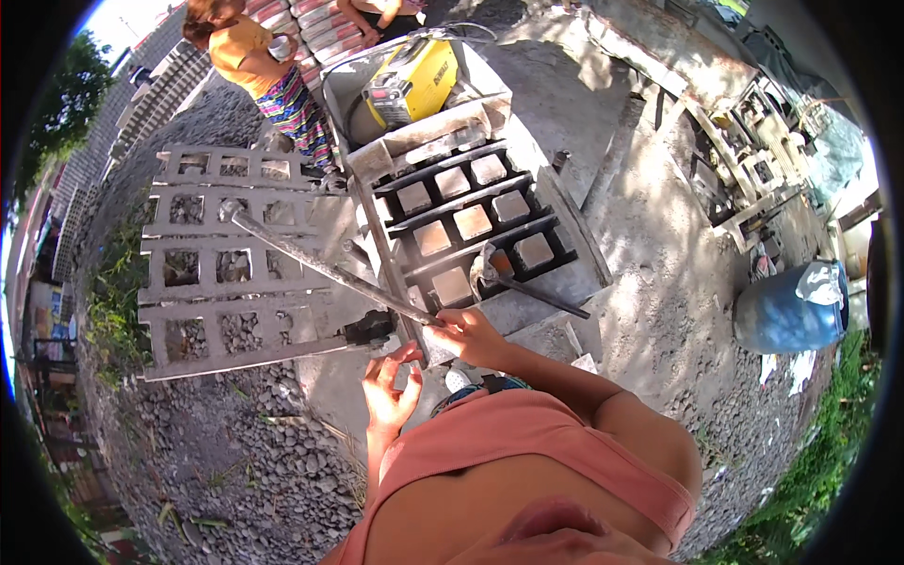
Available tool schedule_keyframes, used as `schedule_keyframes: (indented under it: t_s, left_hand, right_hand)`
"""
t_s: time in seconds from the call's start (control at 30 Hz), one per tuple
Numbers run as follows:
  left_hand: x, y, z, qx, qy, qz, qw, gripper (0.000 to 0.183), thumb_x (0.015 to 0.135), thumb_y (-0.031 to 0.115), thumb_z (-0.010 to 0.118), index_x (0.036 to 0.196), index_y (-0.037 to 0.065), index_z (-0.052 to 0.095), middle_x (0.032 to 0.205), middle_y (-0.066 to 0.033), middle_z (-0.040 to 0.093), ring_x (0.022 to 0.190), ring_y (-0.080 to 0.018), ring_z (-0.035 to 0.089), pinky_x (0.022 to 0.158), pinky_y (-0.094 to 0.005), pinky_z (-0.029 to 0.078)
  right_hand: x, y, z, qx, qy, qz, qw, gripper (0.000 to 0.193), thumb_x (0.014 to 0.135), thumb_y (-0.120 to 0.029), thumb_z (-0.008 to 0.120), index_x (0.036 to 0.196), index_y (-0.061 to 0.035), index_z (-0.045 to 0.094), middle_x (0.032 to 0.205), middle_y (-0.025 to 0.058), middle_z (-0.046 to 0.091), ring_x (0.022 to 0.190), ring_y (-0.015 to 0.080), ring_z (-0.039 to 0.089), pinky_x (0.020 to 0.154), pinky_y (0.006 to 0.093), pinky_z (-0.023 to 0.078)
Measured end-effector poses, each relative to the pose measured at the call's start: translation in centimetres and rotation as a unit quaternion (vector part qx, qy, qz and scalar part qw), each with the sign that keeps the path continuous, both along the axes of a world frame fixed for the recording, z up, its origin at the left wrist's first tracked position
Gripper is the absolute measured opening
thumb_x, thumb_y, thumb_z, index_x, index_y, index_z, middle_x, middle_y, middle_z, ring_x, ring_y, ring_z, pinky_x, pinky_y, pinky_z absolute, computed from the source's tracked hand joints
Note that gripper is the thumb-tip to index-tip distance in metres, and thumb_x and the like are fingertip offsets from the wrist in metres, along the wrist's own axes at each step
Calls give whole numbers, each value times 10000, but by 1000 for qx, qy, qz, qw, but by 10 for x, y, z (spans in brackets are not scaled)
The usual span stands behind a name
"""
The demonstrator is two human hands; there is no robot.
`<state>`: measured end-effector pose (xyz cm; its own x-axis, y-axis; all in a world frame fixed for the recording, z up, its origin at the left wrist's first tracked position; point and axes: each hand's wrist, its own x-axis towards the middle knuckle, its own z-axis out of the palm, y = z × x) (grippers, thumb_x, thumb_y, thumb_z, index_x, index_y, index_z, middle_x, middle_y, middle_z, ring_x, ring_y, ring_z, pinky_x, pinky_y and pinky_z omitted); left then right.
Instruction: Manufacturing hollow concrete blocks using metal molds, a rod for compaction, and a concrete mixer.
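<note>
My right hand is closed round the near end of a long grey pole. The pole slants up to the left, with a lumpy knob at its far end over the hollow concrete blocks. My left hand is raised just left of the right one, fingers bent and apart, holding nothing. Ahead of my hands sits a block mould with dark metal bars and several square cores. Across its near right corner lies a dark-handled tool, its head partly among the bars.
A yellow machine rests in the grey box behind the mould. A person in an orange top holds a cup at the far left; another is partly visible beyond. A blue barrel stands right. Gravel covers the near left ground.
</note>
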<state>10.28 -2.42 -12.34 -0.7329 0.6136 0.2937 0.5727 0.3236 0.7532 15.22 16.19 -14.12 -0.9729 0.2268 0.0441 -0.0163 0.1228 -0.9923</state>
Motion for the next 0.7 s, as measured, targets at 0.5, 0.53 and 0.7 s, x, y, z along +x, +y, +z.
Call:
schedule_keyframes:
  t_s: [0.5, 0.53, 0.7]
  left_hand:
    - [-39, 94, -47, 0, 66, -274, 959, 402, 722, 54, 603, 1123, 67, 579, 877, -44, 675, 793, -231, 616, 758, -351, 455]
    - [-35, 101, -44, 25, 70, -271, 960, 405, 721, 45, 598, 1125, 66, 579, 875, -45, 676, 791, -228, 617, 757, -351, 455]
    - [4, 122, -25, 40, 49, -275, 959, 404, 726, 23, 584, 1128, 69, 580, 880, -48, 677, 786, -218, 618, 758, -340, 452]
  right_hand:
    - [152, 7, -27, -188, -18, -320, 929, 326, 888, -224, 575, 642, -23, 499, 563, -79, 346, 550, 35, 295, 460, 254, 237]
    - [164, 8, -36, -169, -23, -344, 923, 343, 898, -227, 557, 628, -27, 484, 563, -83, 337, 553, 34, 284, 460, 259, 230]
    - [211, 29, -46, -140, -72, -347, 925, 390, 921, -280, 509, 624, -40, 426, 574, -48, 321, 579, 51, 278, 485, 269, 236]
